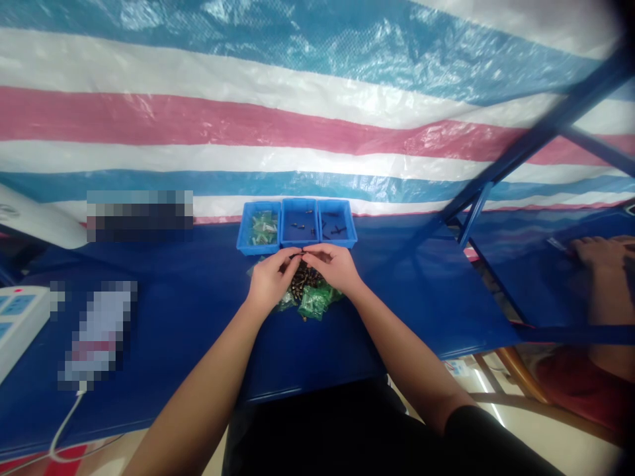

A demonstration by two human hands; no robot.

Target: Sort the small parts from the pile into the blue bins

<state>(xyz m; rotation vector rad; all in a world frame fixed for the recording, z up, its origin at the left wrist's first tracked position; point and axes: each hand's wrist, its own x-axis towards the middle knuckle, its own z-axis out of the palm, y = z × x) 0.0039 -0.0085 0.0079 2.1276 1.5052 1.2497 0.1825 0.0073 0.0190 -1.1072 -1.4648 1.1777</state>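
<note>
My left hand (274,276) and my right hand (333,266) meet fingertip to fingertip in front of the blue bins. Both are closed in a pinch around a small dark piece (300,254), mostly covered by the fingers, so its kind does not show. Just below the hands lies a pile of small dark and brass-coloured parts (299,288). Green plastic packets (314,303) rest at the near side of the pile. Beyond stand three blue bins: the left bin (258,250) holds clear-green packets, while the middle bin (297,240) and right bin (347,239) hold a few small dark parts.
A blue metal frame (516,149) rises at the right of the blue table (198,297). On the left are a white power strip (24,324) and a blurred-out object with a white cable (62,430). Another person's hand (602,252) is at the far right. Striped sheeting hangs behind.
</note>
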